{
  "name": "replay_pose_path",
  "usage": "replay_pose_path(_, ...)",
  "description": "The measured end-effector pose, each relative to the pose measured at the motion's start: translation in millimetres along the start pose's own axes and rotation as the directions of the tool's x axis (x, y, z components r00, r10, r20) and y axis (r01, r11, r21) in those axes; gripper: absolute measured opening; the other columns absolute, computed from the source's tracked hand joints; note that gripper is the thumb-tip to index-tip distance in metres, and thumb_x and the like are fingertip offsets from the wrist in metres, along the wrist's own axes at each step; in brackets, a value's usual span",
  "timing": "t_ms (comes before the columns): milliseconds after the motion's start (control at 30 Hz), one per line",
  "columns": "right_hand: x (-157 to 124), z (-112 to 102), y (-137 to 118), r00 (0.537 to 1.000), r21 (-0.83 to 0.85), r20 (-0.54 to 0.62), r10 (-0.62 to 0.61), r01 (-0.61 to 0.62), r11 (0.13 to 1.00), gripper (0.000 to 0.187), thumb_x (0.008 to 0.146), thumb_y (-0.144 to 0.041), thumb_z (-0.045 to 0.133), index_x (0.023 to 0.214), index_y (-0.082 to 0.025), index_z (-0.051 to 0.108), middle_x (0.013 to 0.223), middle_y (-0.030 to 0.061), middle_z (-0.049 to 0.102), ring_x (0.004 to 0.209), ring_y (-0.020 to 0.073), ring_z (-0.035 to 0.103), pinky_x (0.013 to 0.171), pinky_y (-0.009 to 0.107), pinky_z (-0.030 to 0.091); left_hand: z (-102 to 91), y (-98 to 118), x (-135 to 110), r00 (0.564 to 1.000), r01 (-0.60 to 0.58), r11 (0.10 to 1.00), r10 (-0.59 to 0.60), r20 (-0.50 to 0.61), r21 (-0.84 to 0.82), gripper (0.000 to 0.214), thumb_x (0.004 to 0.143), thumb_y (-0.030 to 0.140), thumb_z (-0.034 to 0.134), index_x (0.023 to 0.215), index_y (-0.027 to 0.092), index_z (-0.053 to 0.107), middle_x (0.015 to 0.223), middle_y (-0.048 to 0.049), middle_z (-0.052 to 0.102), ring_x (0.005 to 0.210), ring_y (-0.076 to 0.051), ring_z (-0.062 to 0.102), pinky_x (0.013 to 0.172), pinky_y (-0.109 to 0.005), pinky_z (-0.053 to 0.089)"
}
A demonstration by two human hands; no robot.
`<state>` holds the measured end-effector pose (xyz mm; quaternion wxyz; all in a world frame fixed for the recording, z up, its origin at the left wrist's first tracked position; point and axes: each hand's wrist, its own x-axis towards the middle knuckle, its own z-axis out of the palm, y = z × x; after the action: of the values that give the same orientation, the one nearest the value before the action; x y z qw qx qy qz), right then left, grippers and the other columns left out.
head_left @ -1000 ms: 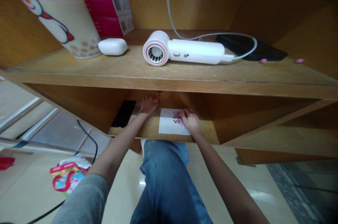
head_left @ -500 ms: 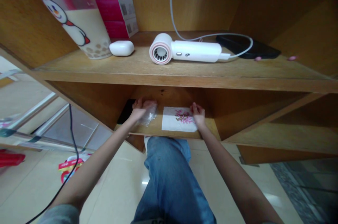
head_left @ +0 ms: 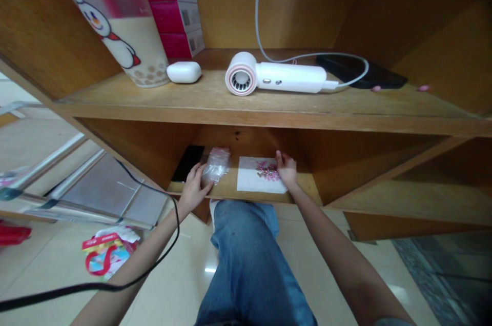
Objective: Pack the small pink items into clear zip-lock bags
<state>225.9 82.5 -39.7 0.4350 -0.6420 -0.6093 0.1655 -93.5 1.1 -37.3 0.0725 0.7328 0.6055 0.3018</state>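
Note:
A clear plastic bag (head_left: 217, 164) lies on the lower shelf. My left hand (head_left: 194, 187) is at its left side, thumb and fingers apart, touching or very near its edge. To the right lies a white sheet (head_left: 248, 175) bearing a cluster of small pink and brown pieces or a printed flower pattern (head_left: 268, 169); I cannot tell which. Over the sheet's right edge is my right hand (head_left: 286, 168), its fingers bent together; anything between them is too small to make out. A flat black object (head_left: 188, 163) lies left of the bag.
On the upper shelf are a bubble tea cup (head_left: 134, 49), pink boxes (head_left: 172, 13), a white earbud case (head_left: 183, 72), a white handheld fan or dryer (head_left: 284, 77) on a cable, and a dark flat object (head_left: 361, 72). A black cord (head_left: 172, 244) crosses my left forearm.
My left hand has drawn back from over the plastic bag to its left side, uncovering the bag and black object. My right hand has shifted slightly left. The black cord has swung over my left forearm.

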Motion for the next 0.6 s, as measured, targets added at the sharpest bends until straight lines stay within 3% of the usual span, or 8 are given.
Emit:
replay_pose_path(133, 5.7, 7.7, -12.0, 1.0, 0.005, -0.003, -0.016, 0.016, 1.0, 0.057, 0.086, -0.054, 0.023, 0.063, -0.017, 0.059, 0.06, 0.0074, 0.062, 0.055, 0.0167, 0.057, 0.056, 0.027, 0.038, 2.5, -2.7, 0.0, 0.999, -0.01, 0.999, 0.011, 0.03, -0.031, 0.052, 0.078, 0.032, 0.05, 0.126, 0.019, 0.034, 0.131, -0.0121, 0.033, 0.124, -0.025, 0.034, 0.103, -0.043, 0.03)
replay_pose_path(200, 9.9, 20.4, -22.3, 0.998, 0.057, 0.054, -0.041, 0.038, 0.998, 0.052, 0.086, -0.051, 0.026, 0.066, -0.017, 0.06, 0.065, 0.0065, 0.064, 0.059, 0.0166, 0.059, 0.058, 0.026, 0.04, 3.0, -4.3, -0.6, 0.999, -0.004, 0.999, 0.005, 0.043, -0.034, 0.055, 0.078, 0.034, 0.051, 0.127, 0.02, 0.032, 0.132, -0.0122, 0.032, 0.125, -0.026, 0.033, 0.103, -0.044, 0.03)
replay_pose_path(367, 14.2, 68.7, -57.5, 0.918, 0.123, 0.392, -0.06, 0.012, 0.992, 0.034, 0.081, -0.045, 0.043, 0.09, -0.017, 0.061, 0.075, 0.0049, 0.065, 0.065, 0.0167, 0.061, 0.062, 0.028, 0.044, 1.3, -5.0, -0.4, 0.996, -0.022, 0.999, 0.024, 0.083, -0.024, 0.061, 0.077, 0.036, 0.053, 0.13, 0.022, 0.026, 0.136, -0.0129, 0.027, 0.127, -0.026, 0.028, 0.103, -0.044, 0.03)
replay_pose_path(467, 14.3, 91.1, -78.9, 0.849, 0.114, 0.493, -0.19, 0.154, 0.981, 0.044, 0.077, -0.043, 0.053, 0.112, -0.016, 0.053, 0.104, 0.0102, 0.062, 0.09, 0.0191, 0.058, 0.077, 0.03, 0.044, -0.4, -1.2, 2.6, 0.996, -0.036, 0.999, 0.037, 0.077, -0.017, 0.057, 0.079, 0.035, 0.052, 0.129, 0.023, 0.028, 0.134, -0.0121, 0.029, 0.126, -0.025, 0.031, 0.102, -0.043, 0.031)
replay_pose_path(600, 23.2, 108.0, -98.0, 0.807, -0.024, 0.492, -0.326, 0.387, 0.922, 0.052, 0.081, -0.048, 0.046, 0.121, -0.015, 0.047, 0.124, 0.0129, 0.05, 0.117, 0.0238, 0.042, 0.095, 0.036, 0.03, -1.3, 4.1, 7.4, 0.996, -0.081, 0.997, 0.082, 0.046, -0.008, 0.053, 0.078, 0.034, 0.053, 0.125, 0.021, 0.034, 0.131, -0.0113, 0.034, 0.123, -0.023, 0.035, 0.101, -0.038, 0.034)
